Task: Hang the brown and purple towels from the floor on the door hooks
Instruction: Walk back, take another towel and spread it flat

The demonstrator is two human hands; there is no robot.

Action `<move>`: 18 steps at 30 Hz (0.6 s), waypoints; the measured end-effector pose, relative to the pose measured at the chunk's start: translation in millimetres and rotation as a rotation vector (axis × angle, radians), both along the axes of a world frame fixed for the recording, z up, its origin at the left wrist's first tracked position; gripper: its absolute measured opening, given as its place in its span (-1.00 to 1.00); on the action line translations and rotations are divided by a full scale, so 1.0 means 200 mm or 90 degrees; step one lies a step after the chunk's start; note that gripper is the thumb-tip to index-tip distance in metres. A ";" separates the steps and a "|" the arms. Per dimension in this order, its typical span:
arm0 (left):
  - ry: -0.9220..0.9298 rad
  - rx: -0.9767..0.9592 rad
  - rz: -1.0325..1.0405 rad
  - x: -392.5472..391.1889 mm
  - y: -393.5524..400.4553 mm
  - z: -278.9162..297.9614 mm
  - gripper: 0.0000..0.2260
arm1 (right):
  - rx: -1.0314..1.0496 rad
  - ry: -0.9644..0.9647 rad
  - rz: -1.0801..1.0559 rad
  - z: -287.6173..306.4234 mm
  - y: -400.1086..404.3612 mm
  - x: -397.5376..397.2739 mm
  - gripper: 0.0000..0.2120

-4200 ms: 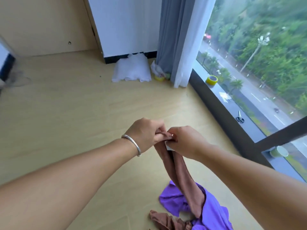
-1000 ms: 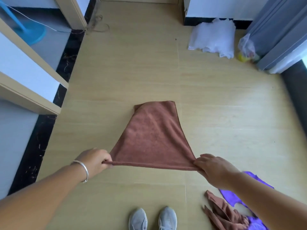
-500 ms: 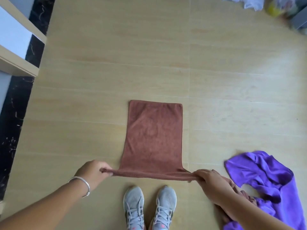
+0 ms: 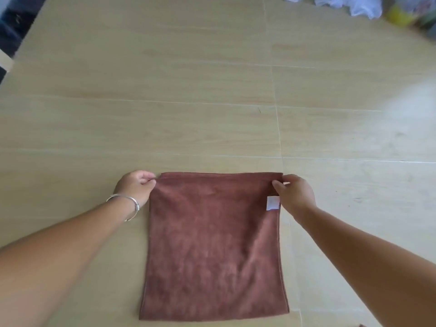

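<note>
Brown towel [image 4: 214, 246] lies spread flat on the pale wood-look floor [image 4: 165, 90], folded over so its far edge is doubled, with a small white label [image 4: 272, 203] showing near its far right corner. Its near edge sits close to the bottom of the head view, and nothing of the towel is cut off. Left hand [image 4: 136, 185] pinches the far left corner, fingers curled in against the thumb; a silver bangle [image 4: 127, 205] circles that wrist. Right hand [image 4: 295, 191] grips the far right corner, its fingertips tucked under the cloth and partly hidden, so the exact hold there is hard to read. Both forearms run off the lower edges of the picture. At the top right a crumpled white cloth or bag [image 4: 342, 4] and something yellow [image 4: 400, 16] are blurred and cropped by the frame; what they are cannot be told. A dark strip [image 4: 14, 22] at the top left corner is likewise smeared. A tiny brown scrap at the bottom right edge is too small to identify
</note>
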State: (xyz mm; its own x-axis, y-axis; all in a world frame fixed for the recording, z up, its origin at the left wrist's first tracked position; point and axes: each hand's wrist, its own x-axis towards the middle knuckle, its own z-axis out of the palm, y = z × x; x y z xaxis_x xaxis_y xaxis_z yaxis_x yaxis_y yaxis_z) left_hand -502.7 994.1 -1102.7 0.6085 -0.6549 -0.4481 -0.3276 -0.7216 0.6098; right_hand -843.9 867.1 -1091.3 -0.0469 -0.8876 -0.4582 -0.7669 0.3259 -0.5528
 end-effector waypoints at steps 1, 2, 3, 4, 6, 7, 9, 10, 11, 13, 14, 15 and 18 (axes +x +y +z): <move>-0.018 0.003 -0.005 0.02 -0.06 -0.10 -0.84 | -0.008 -0.001 -0.009 -0.11 -0.05 0.02 -0.75; -0.029 -0.008 0.000 0.02 -0.10 -0.19 -0.78 | -0.016 0.002 -0.016 -0.21 -0.09 0.04 -0.71; -0.032 -0.032 0.012 0.00 -0.13 -0.26 -0.72 | -0.034 0.008 -0.019 -0.28 -0.10 0.04 -0.68; -0.046 -0.055 0.013 -0.03 -0.12 -0.31 -0.66 | -0.067 0.023 0.001 -0.34 -0.08 0.02 -0.67; -0.165 -0.101 -0.097 -0.10 -0.04 -0.35 -0.57 | -0.213 0.076 0.178 -0.41 0.01 -0.02 -0.64; -0.253 -0.130 -0.213 -0.13 0.03 -0.35 -0.55 | -0.307 0.088 0.313 -0.43 0.07 -0.06 -0.63; -0.387 -0.155 -0.442 -0.20 0.18 -0.31 -0.52 | -0.418 0.087 0.556 -0.44 0.22 -0.11 -0.66; -0.423 -0.123 -0.536 -0.22 0.24 -0.31 -0.50 | -0.420 0.098 0.641 -0.44 0.29 -0.13 -0.66; -0.440 -0.070 -0.603 -0.25 0.30 -0.30 -0.48 | -0.399 0.124 0.703 -0.43 0.36 -0.15 -0.64; -0.411 0.058 -0.663 -0.30 0.38 -0.29 -0.46 | -0.287 0.203 0.783 -0.41 0.46 -0.15 -0.53; -0.394 0.106 -0.665 -0.32 0.40 -0.30 -0.44 | -0.252 0.239 0.800 -0.41 0.47 -0.14 -0.47; -0.385 0.137 -0.661 -0.31 0.40 -0.31 -0.41 | -0.231 0.265 0.810 -0.40 0.45 -0.13 -0.43; -0.409 0.158 -0.648 -0.23 0.25 -0.37 -0.31 | -0.215 0.339 0.820 -0.41 0.28 -0.05 -0.39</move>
State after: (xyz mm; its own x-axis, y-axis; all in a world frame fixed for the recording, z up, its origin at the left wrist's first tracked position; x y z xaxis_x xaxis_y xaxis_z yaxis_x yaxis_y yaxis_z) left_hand -549.2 1044.6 -1176.3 0.0261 -0.8996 -0.4359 -0.9993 -0.0350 0.0125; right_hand -854.8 923.8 -1172.6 0.7627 -0.5043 -0.4049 -0.5589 -0.8290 -0.0202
